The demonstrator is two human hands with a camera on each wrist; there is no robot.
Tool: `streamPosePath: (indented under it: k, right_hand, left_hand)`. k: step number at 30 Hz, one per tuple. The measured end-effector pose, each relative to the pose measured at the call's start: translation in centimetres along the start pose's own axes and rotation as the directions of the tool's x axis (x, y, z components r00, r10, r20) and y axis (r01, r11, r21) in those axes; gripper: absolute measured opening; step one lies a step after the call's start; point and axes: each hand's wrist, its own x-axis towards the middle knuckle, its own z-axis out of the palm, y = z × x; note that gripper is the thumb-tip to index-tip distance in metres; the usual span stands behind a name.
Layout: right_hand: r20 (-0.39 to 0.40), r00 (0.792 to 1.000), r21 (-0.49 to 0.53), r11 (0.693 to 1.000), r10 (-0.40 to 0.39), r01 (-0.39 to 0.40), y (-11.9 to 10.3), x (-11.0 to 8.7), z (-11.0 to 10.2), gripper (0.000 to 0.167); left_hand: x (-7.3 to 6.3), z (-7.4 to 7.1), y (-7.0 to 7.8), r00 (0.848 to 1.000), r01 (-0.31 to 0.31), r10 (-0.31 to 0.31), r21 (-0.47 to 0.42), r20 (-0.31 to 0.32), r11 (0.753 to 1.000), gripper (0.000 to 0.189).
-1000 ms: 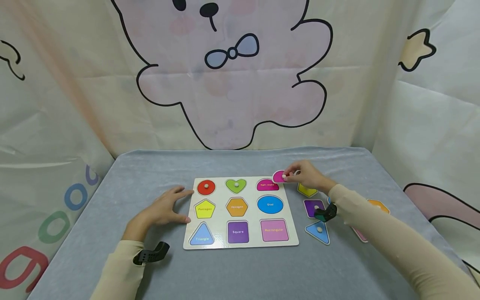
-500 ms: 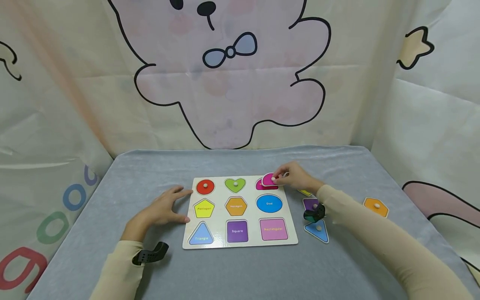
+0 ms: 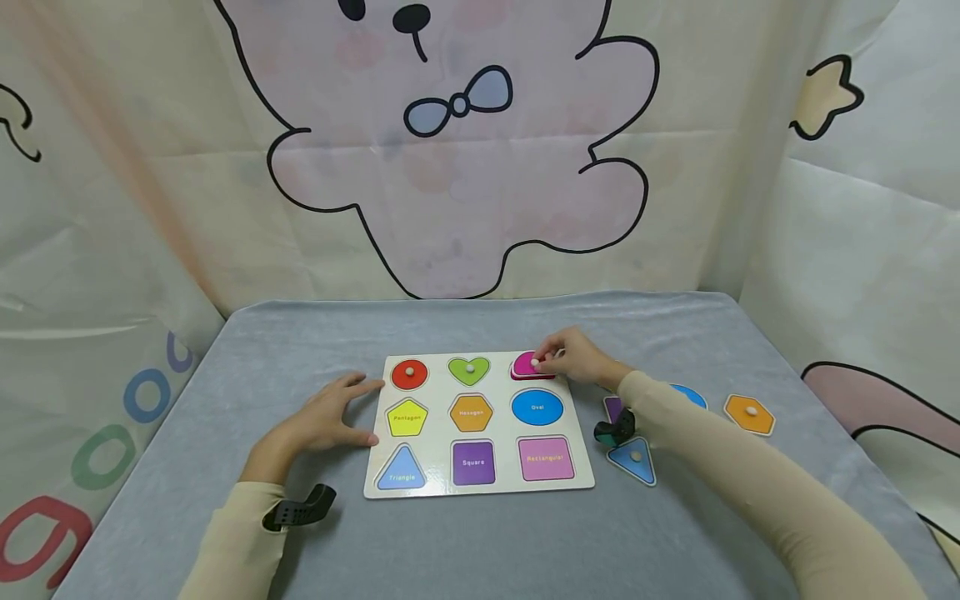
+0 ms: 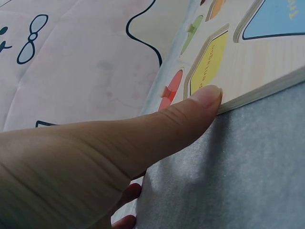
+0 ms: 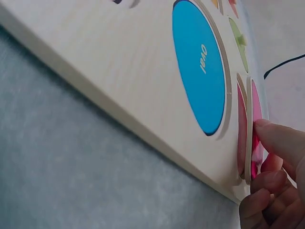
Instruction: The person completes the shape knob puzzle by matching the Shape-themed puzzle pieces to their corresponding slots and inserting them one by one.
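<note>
A wooden shape-puzzle board (image 3: 439, 467) lies on the grey-blue cloth. My left hand (image 3: 318, 421) rests at its left edge, fingers fairly straight and spread; the thumb (image 4: 207, 97) touches the rim by the pentagon recess. At the far right corner, my right hand (image 3: 583, 357) pinches the knob of a magenta half-round piece (image 3: 523, 363). That piece hangs just over its matching recess, slightly off its outline; in the right wrist view it stands a little above the board. A red circle piece (image 3: 409, 375) and a green heart piece (image 3: 468, 372) sit in their recesses.
Right of the board lie a blue triangle piece (image 3: 632, 461), an orange hexagon piece (image 3: 750, 415), a partly covered purple piece (image 3: 613, 407) and a blue piece (image 3: 690, 395) half hidden by the right sleeve (image 3: 720, 442). A printed curtain (image 3: 465, 183) stands behind the table.
My right hand has moved left and slightly down with the half-round piece, from the board's corner to over the half-round recess. The left hand has stayed in place.
</note>
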Motion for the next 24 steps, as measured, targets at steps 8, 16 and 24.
streamPosePath:
  k: [8, 16, 24]
  right_hand:
    - [0.019, 1.0, -0.003, 1.0, -0.023, 0.023, -0.17, 0.18, 0.52, 0.015]
    - [0.023, 1.0, -0.004, 1.0, -0.02, 0.02, 0.16, 0.26, 0.68, 0.016]
    - [0.03, 0.999, -0.004, 1.0, -0.014, 0.014, 0.05, 0.21, 0.58, 0.015]
  left_hand:
    - [0.09, -0.02, -0.19, 1.0, -0.007, 0.007, -0.005, -0.004, 1.0, 0.093]
    - [0.15, -0.05, -0.16, 1.0, -0.01, 0.01, -0.001, -0.003, 1.0, 0.093]
    - [0.05, -0.03, 0.06, 1.0, -0.001, 0.001, 0.005, -0.003, 1.0, 0.094]
